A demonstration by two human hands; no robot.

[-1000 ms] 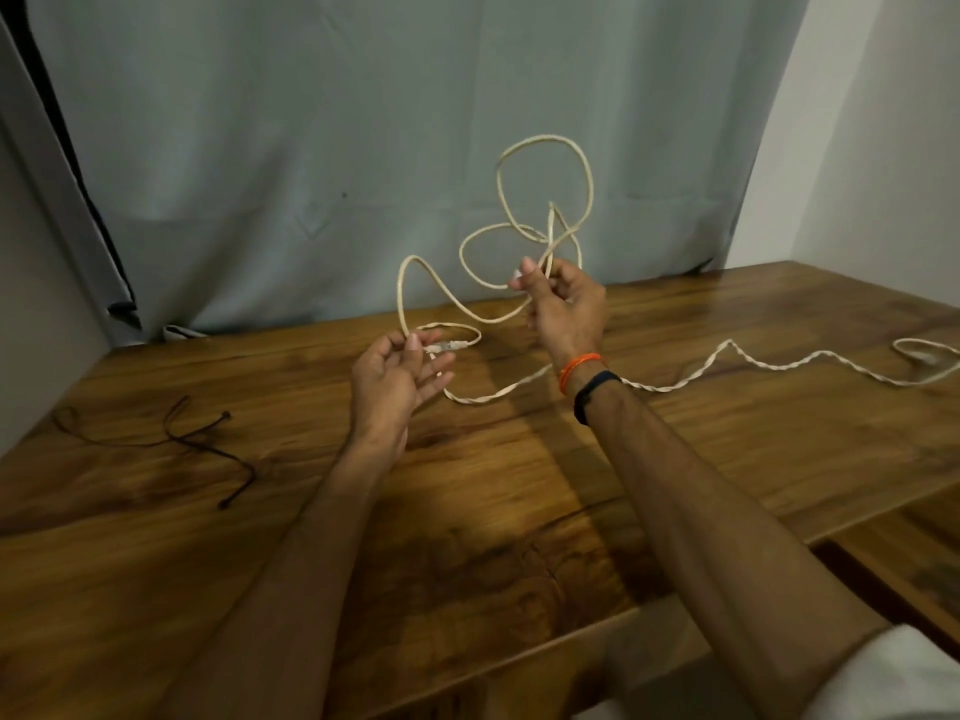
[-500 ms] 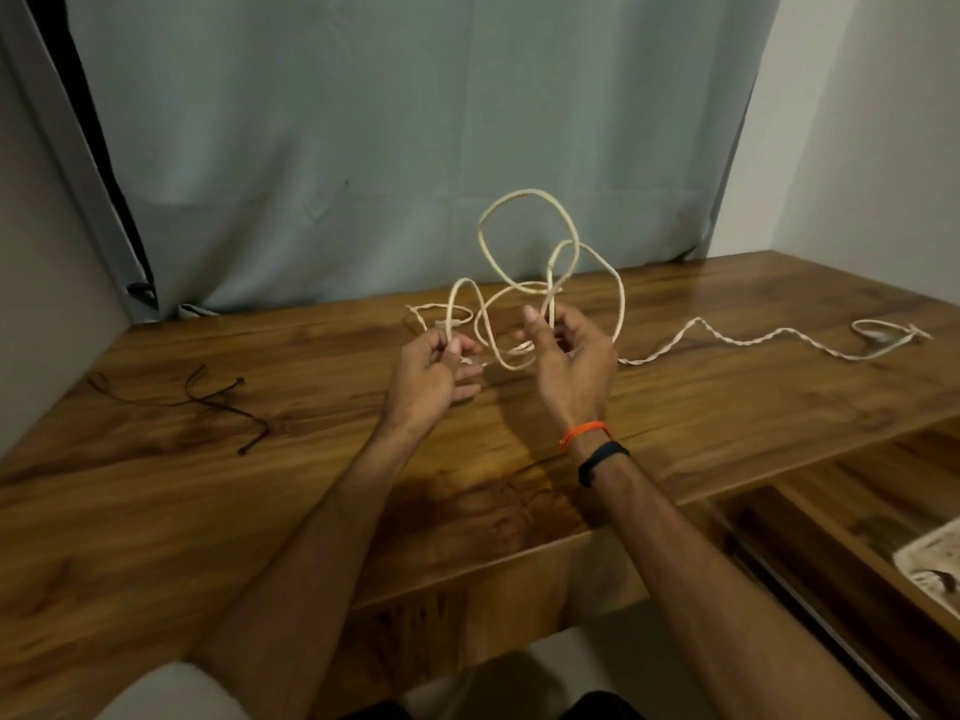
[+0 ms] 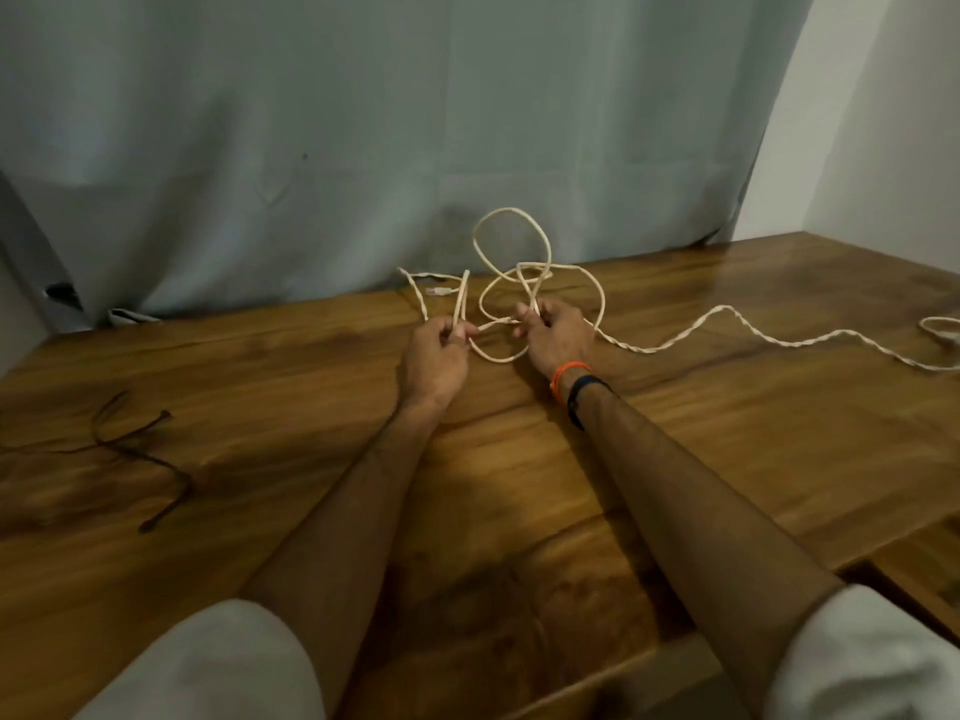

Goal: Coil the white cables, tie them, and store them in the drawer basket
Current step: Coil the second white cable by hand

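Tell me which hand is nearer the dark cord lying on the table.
Left. The left hand pinches the white cable nearer the dark cord, which lies at the table's left. The right hand grips the cable farther right.

You've got short white sleeves (image 3: pixel 218 662) on both arms, forearms bare. Right wrist: orange band (image 3: pixel 567 370), black band (image 3: pixel 581 393) just behind it.
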